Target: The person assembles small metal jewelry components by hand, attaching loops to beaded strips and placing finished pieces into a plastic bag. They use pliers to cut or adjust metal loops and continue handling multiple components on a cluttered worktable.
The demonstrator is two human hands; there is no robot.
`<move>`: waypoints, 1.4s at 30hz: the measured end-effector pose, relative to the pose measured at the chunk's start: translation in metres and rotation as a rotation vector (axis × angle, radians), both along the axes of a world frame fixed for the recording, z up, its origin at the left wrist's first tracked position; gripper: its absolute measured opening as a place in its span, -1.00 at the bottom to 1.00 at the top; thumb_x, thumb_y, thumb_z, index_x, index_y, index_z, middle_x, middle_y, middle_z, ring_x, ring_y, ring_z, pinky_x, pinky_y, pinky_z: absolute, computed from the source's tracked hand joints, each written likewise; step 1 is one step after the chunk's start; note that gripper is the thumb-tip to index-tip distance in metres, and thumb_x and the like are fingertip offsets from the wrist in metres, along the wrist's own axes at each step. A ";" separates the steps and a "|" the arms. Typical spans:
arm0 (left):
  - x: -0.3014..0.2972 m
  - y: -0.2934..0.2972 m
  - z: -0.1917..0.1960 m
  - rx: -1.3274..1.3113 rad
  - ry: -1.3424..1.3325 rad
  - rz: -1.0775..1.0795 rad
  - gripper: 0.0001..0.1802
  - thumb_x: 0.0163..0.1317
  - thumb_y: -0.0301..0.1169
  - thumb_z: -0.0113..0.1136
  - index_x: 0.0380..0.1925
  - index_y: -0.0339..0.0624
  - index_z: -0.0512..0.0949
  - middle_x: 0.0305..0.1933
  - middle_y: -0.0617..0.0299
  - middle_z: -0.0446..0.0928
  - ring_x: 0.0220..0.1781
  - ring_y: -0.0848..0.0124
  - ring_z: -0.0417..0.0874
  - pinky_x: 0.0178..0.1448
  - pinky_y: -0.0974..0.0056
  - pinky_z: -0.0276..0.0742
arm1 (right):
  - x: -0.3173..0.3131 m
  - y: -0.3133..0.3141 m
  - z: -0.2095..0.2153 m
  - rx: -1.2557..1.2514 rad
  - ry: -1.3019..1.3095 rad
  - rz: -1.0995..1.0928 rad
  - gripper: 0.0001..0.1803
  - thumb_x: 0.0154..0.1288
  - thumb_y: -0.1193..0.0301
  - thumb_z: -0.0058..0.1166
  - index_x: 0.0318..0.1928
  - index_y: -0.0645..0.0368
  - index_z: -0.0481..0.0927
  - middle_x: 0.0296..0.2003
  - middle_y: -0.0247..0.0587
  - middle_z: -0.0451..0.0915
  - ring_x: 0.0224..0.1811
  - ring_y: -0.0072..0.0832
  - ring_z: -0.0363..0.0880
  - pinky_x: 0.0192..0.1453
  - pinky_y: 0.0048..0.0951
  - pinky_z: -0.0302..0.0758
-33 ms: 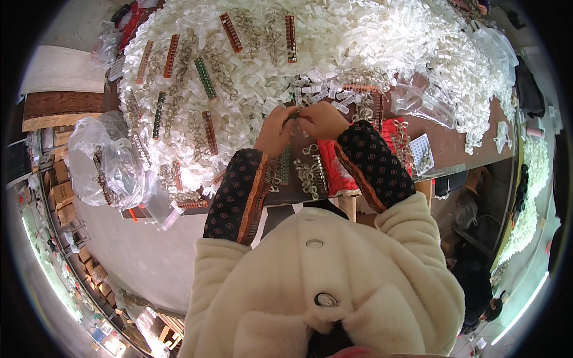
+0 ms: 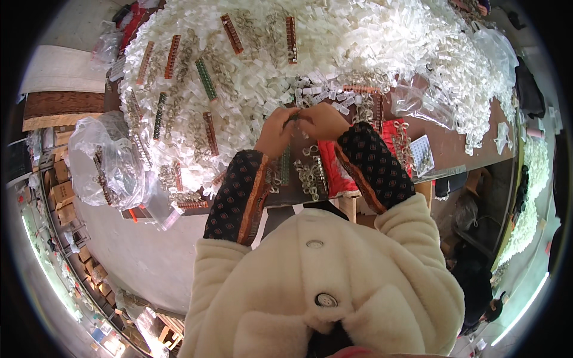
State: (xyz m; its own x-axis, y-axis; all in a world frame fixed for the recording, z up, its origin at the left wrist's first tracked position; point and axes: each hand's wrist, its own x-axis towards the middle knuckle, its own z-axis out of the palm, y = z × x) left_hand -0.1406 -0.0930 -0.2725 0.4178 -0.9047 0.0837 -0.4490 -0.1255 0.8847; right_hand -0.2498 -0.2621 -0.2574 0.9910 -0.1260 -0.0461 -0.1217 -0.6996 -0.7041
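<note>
My left hand [image 2: 277,132] and my right hand [image 2: 324,123] meet fingertip to fingertip over the near edge of the heap. Both are closed in a pinch around a small dark item [image 2: 295,117], too small and too covered by the fingers to name. Just beyond them lie loose clear plastic pieces [image 2: 328,92]. Below my hands, a green strip [image 2: 285,166] rests on the brown table [image 2: 291,190]. Right of it are metal clasps on rings [image 2: 308,179] beside a strip of small parts [image 2: 322,173].
A large heap of clear plastic pieces [image 2: 358,36] covers most of the table, with several red-brown and green strips on top. A red bag [image 2: 339,170] lies by my right forearm. Clear plastic bags [image 2: 427,104] sit at the right; another bulky bag [image 2: 107,158] stands left.
My right hand has shifted very slightly toward me, and the fingers have moved a little around the small item. Everything else looks the same.
</note>
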 end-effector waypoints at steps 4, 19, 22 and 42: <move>0.000 -0.002 -0.017 -0.023 -0.089 0.005 -0.58 0.11 -0.53 0.09 0.04 -0.19 0.52 -0.07 -0.05 0.53 0.02 -0.03 0.53 0.17 0.08 0.43 | 0.001 -0.002 -0.004 0.015 -0.050 0.163 -0.67 0.23 0.23 -0.06 -0.02 -0.06 0.59 -0.48 0.05 0.61 -0.42 0.07 0.59 -0.29 0.04 0.52; -0.016 -0.017 -0.052 -0.098 -0.093 0.247 -0.65 0.14 -0.44 0.04 -0.04 -0.16 0.58 -0.12 -0.03 0.55 -0.03 0.01 0.56 0.08 0.08 0.48 | 0.003 0.008 -0.003 -0.073 -0.068 -0.035 -0.71 0.19 0.25 0.05 -0.53 0.21 0.59 -0.61 0.10 0.52 -0.53 0.08 0.54 -0.43 -0.05 0.46; -0.017 -0.017 -0.054 -0.082 -0.175 0.240 -0.61 0.12 -0.45 0.07 -0.01 -0.21 0.54 -0.12 -0.05 0.51 -0.02 -0.01 0.53 0.08 0.05 0.46 | 0.007 0.009 -0.007 -0.101 -0.093 0.012 -0.68 0.22 0.22 0.03 -0.50 0.21 0.60 -0.57 0.11 0.55 -0.49 0.10 0.56 -0.37 0.02 0.48; -0.010 0.000 0.010 -0.088 0.083 0.042 -0.51 0.17 -0.64 -0.09 0.14 -0.26 0.48 -0.05 0.06 0.42 0.00 0.18 0.48 0.10 0.25 0.40 | 0.001 0.014 0.013 -0.143 0.028 0.051 -0.71 0.21 0.27 -0.04 -0.49 0.24 0.52 -0.58 0.07 0.53 -0.49 0.08 0.54 -0.37 0.02 0.45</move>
